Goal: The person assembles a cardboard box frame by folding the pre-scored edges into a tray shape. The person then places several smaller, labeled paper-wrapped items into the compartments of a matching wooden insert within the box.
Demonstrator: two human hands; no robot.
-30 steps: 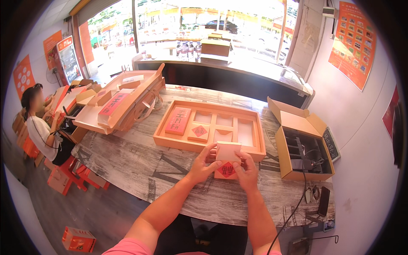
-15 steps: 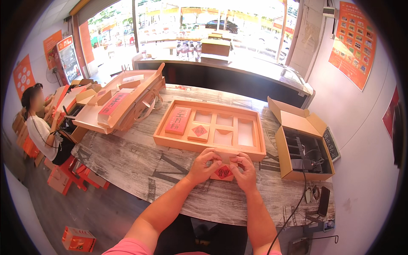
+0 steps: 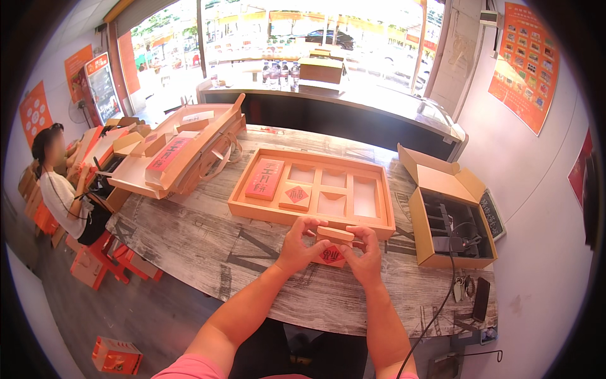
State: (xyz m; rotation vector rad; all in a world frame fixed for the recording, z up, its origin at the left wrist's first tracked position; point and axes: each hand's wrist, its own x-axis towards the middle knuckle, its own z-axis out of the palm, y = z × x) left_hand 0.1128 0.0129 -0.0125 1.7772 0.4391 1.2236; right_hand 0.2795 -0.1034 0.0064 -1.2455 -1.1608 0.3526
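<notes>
Between my two hands is a small kraft cardboard box [image 3: 329, 255] with a red diamond label on its face. Its flap [image 3: 335, 234] stands up at the far end, folded over along its edge. My left hand [image 3: 302, 245] pinches the left side, and my right hand [image 3: 364, 254] grips the right side, thumbs near the label. Just beyond is a shallow gift box tray [image 3: 238, 210] with divided compartments. A long red-topped box [image 3: 264, 179] fills its left compartment, and beside it sits a small square box [image 3: 295, 196] with a matching red diamond.
An open carton [image 3: 424, 252] with black devices and a cable stands at the right, near keys [image 3: 459, 289] and a dark phone [image 3: 481, 299]. Stacked cardboard trays [image 3: 129, 181] occupy the table's left end. A seated person [image 3: 60, 189] works farther left, beside red stools [image 3: 101, 256].
The small box's flap has folded over, now showing a narrow edge instead of a flat panel. My fingers have shifted slightly around it; the tray stays in place.
</notes>
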